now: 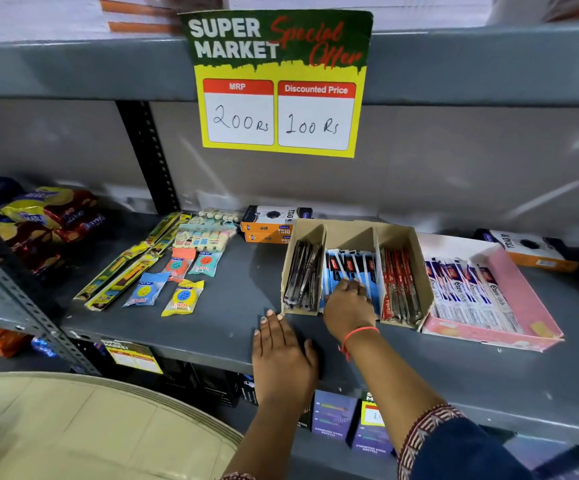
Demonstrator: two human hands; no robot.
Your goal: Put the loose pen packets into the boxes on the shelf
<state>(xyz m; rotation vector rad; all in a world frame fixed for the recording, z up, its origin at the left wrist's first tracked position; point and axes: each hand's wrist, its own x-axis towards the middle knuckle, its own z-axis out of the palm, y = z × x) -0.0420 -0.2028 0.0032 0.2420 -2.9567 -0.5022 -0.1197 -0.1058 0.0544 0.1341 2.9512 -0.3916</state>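
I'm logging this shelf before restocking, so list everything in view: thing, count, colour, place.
offer sign: one, green and yellow, hanging from the upper shelf edge
cardboard box: one, brown, three compartments, centre of shelf
black pen packets: several, left compartment
blue pen packets: several, middle compartment
red pen packets: several, right compartment
pink box: one, right of the cardboard box, holding white and blue packets
orange boxes: two stacked behind the cardboard box, one more at far right
sharpener packets: four, blue, yellow, orange, teal, left of centre
snack packs: several, yellow and red, far left
left hand: flat on the shelf, open
right hand: in the middle compartment, on the blue packets; grip unclear
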